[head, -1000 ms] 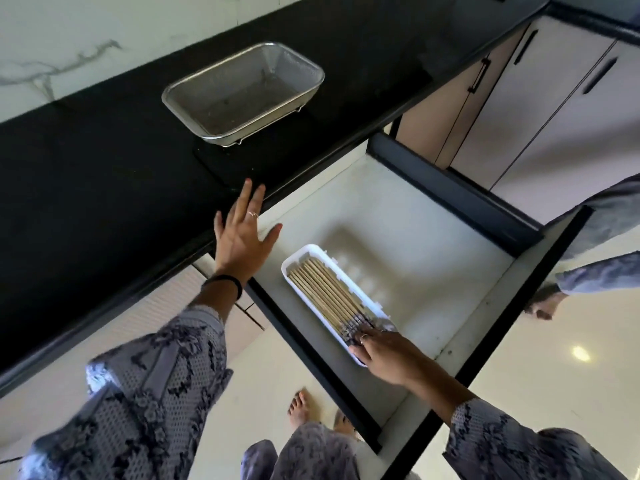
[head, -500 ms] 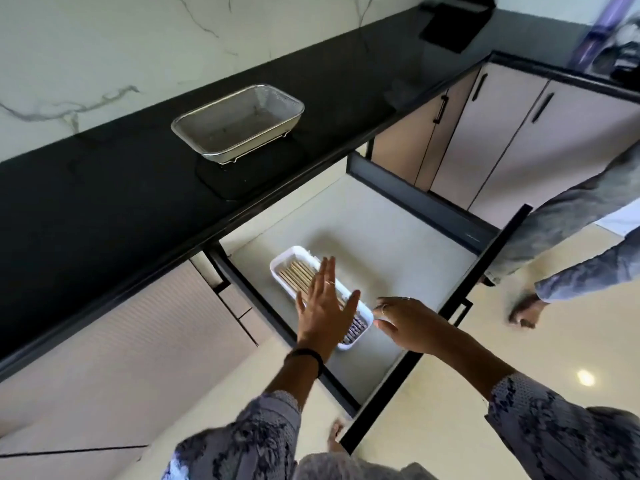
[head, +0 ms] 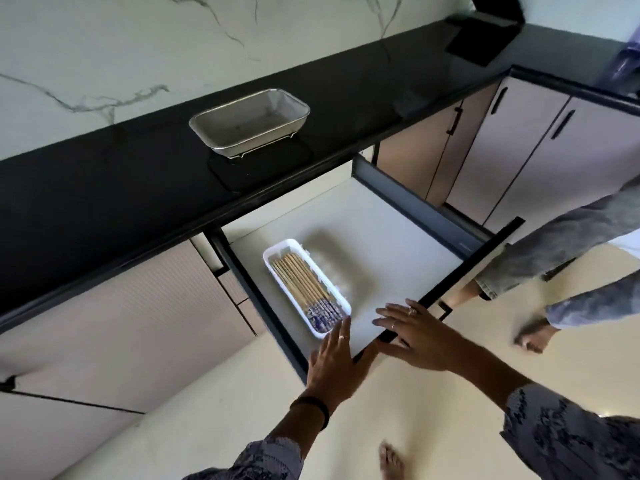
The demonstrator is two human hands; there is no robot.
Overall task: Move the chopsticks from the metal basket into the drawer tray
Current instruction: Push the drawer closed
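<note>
A long glossy black countertop (head: 104, 188) runs across the scene, with a white marble-veined wall (head: 104, 46) behind it. At the far right corner sits a black angular appliance (head: 485, 39), its exact kind unclear. Pale beige cabinet doors with slim black handles (head: 519, 140) line the right side. On the right, a second person's legs in grey patterned trousers (head: 571, 244) stand barefoot on the cream glossy floor (head: 519, 358).

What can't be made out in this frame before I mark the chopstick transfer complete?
- Head view: the metal basket floor shows through mesh, too blurred to rule out a leftover.
- Chopsticks in the white tray: packed too tightly to count.
- Left hand and right hand cover the drawer front edge; contact with it is unclear.
- Drawer back: hidden under the countertop.
</note>
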